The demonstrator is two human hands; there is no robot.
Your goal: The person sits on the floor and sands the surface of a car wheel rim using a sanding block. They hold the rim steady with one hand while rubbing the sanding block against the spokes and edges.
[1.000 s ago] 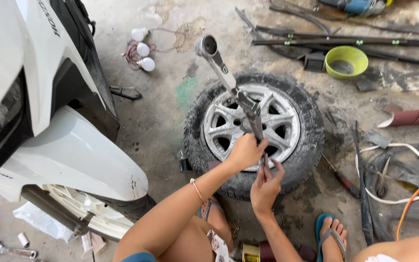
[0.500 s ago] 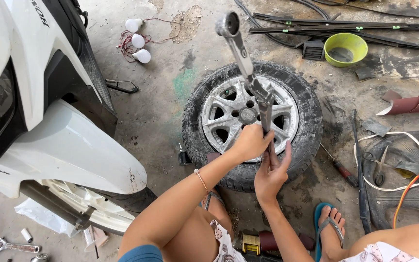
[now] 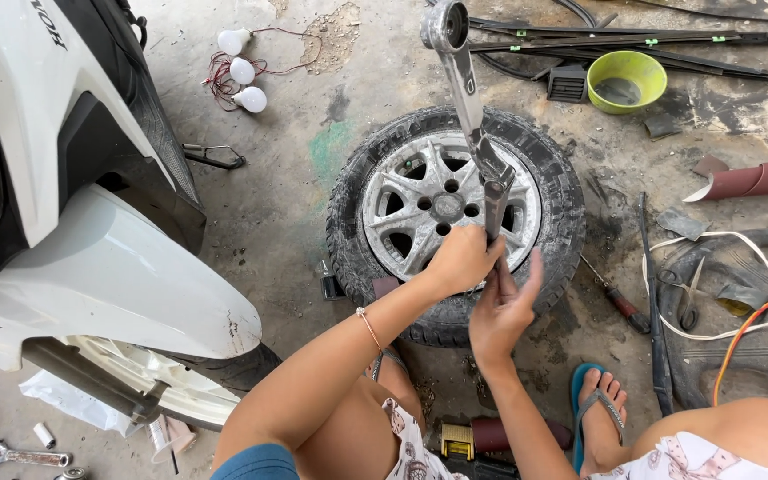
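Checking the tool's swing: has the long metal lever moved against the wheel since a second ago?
Yes. The metal lever has swung upright, its head moving right relative to the wheel.

**A wheel on the ground and a long metal tool**

The small wheel (image 3: 451, 213) lies flat on the dirty concrete floor. Its black tyre (image 3: 562, 191) goes all the way round. The middle part is silver metal with spokes and a ring of little round holes. It looks dusty and worn.

The long metal tool (image 3: 471, 98) is grey and shiny. It stands tilted over the wheel. Its round end with a hole is at the top. Its lower end sits by the tyre's near edge.
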